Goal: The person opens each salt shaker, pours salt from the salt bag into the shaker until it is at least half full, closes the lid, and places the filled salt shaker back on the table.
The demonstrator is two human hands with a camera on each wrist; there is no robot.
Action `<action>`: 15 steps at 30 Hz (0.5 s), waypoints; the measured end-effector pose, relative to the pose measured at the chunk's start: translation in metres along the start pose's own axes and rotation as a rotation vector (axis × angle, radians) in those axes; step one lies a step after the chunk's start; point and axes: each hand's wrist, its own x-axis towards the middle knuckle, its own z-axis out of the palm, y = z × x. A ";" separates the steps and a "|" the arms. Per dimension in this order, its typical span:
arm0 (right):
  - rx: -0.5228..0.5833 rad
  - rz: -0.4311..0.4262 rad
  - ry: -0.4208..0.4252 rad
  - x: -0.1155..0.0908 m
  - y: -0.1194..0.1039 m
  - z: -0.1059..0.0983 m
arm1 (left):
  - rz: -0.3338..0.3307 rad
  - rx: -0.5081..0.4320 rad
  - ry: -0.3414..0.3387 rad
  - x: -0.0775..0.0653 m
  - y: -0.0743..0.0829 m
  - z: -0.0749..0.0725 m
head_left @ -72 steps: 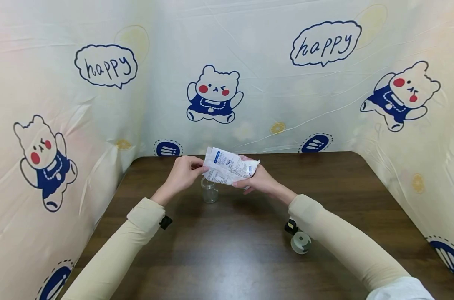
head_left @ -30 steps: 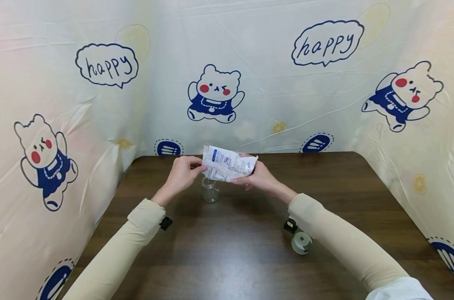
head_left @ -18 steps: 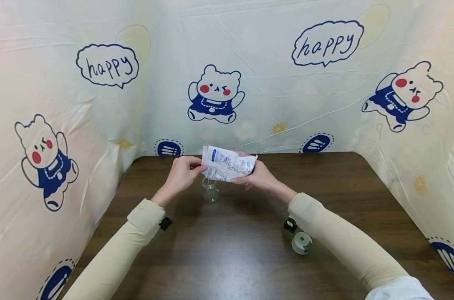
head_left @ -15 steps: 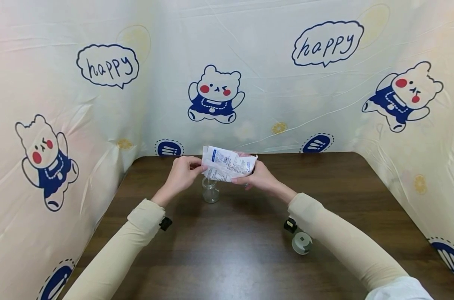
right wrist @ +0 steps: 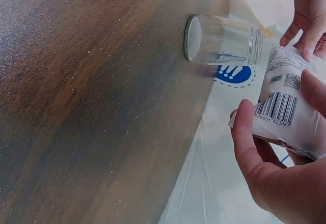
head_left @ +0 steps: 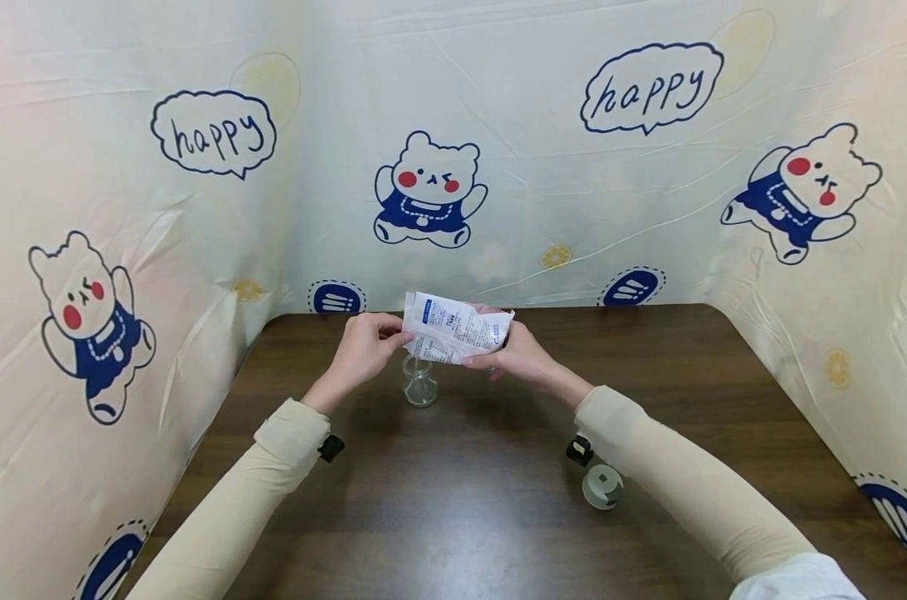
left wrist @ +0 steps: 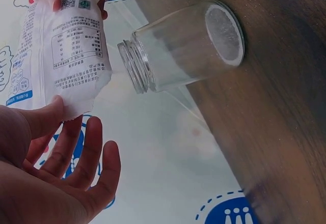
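Observation:
Both hands hold a white printed packet (head_left: pixel 457 327) tilted over the glass jar (head_left: pixel 420 387), its torn, ragged edge close to the threaded mouth. My left hand (head_left: pixel 366 346) pinches the torn end between thumb and forefinger, and its other fingers spread loosely in the left wrist view. Around the packet's other end curls my right hand (head_left: pixel 519 354), thumb on the near face and fingers beneath. Upright on the table, the clear jar (left wrist: pixel 178 48) has white powdery stuff covering its bottom. The packet's barcode (right wrist: pixel 277 108) shows in the right wrist view.
A round pale lid (head_left: pixel 602 487) lies on the dark wooden table (head_left: pixel 438 517), near the right forearm. Fine white grains are scattered across the tabletop in the right wrist view. A printed curtain (head_left: pixel 543 183) surrounds the table's back and sides.
Since the oldest frame, the packet and right hand have shifted slightly left, with the packet's right end a little higher. Over the last half second the hands have barely moved.

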 end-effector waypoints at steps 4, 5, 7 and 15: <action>-0.004 -0.006 -0.003 0.000 0.001 0.000 | -0.004 0.000 -0.005 0.000 0.000 0.000; -0.005 -0.007 -0.003 0.000 0.001 0.000 | -0.005 0.000 -0.006 0.000 0.000 0.000; -0.003 -0.011 -0.005 0.000 0.001 0.000 | -0.007 -0.001 -0.007 0.000 -0.001 0.000; 0.009 -0.004 -0.008 0.001 0.001 -0.001 | -0.010 -0.006 -0.003 -0.001 0.000 0.000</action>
